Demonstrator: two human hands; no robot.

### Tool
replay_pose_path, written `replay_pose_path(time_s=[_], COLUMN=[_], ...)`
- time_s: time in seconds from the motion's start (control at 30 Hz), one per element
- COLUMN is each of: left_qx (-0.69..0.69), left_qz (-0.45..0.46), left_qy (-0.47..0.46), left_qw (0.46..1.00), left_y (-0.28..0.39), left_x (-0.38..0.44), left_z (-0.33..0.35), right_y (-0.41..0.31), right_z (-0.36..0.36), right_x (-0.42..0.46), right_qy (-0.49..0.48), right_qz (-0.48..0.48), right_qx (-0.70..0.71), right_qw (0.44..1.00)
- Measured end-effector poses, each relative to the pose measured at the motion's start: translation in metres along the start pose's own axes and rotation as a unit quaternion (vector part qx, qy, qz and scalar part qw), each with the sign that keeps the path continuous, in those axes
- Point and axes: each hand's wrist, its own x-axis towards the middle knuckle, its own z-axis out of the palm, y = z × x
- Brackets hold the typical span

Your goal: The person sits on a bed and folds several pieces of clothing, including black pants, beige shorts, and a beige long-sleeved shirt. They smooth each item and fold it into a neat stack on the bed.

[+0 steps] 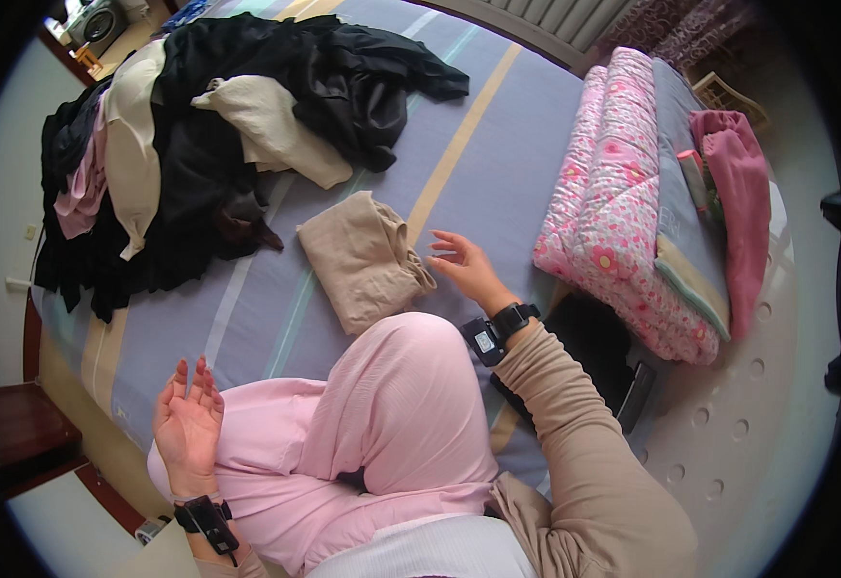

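A folded beige garment [362, 260] lies on the striped bedsheet [485, 166], just beyond my pink-trousered knee. My right hand [463, 267] hovers by its right edge, fingers apart, holding nothing. At the lower left my left hand [189, 419] is raised palm up beside my thigh, empty, with its fingers extended. Both wrists wear black strapped devices. A large heap of black clothes [196, 166] spreads over the upper left of the bed, with a cream garment [276, 126] and a pink one [88, 188] among it.
A folded pink floral quilt [615, 202] stands at the right with a grey-blue folded cloth [688, 202] and a dark pink garment [742, 209] against it. A black cloth [586, 347] lies beside my right forearm. A radiator [550, 25] is beyond the bed.
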Motion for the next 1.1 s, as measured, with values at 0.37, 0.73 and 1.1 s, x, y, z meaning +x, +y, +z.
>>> replay_pose_path(time_s=[0.37, 0.73, 1.1], left_qx=[-0.018, -0.018, -0.043], left_qz=[-0.078, -0.057, -0.030], left_qy=[-0.065, -0.110, -0.098], left_qw=[0.995, 0.992, 0.994], left_y=[-0.010, -0.001, 0.000], left_x=[0.037, -0.002, -0.028], left_z=[-0.028, -0.025, -0.026], right_y=[0.049, 0.063, 0.028], right_z=[-0.182, -0.131, -0.146], right_x=[-0.336, -0.318, -0.310], right_qy=[0.461, 0.441, 0.292], right_qz=[0.238, 0.122, 0.186], right_qx=[-0.023, 0.202, 0.259], right_qw=[0.854, 0.866, 0.902])
